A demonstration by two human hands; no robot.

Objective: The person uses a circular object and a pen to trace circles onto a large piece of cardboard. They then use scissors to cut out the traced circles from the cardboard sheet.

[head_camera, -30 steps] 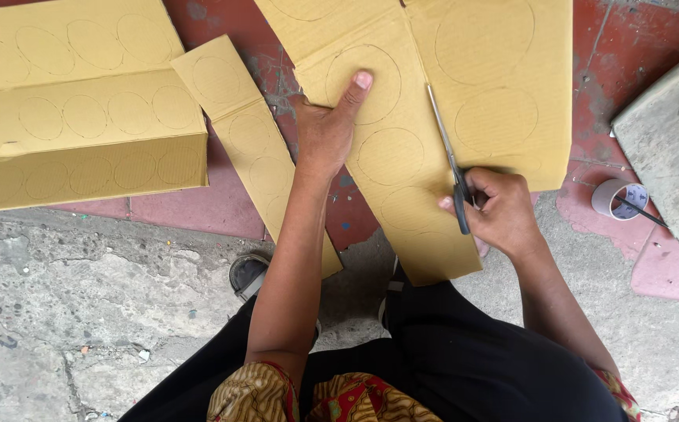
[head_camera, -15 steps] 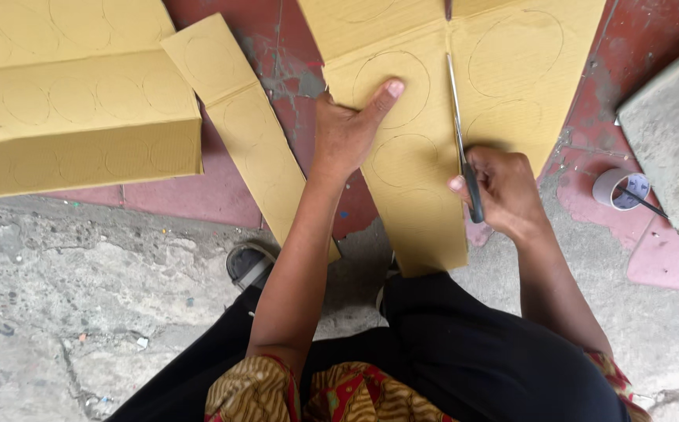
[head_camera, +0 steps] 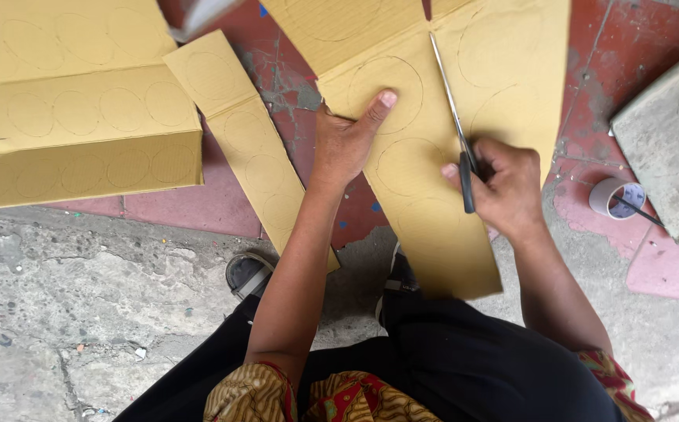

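Mid-cut: right hand (head_camera: 503, 187) grips scissors (head_camera: 455, 117) slicing cardboard (head_camera: 433, 227), left hand (head_camera: 347, 141) flat pinning it; next likely needs following the circle line.

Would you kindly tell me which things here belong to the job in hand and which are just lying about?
In use: scissors, cardboard sheet, left hand, right hand.
Lying about: cardboard strip, box, tape roll, stone slab.

A tape roll (head_camera: 617, 198) beside a stone slab (head_camera: 668, 141).
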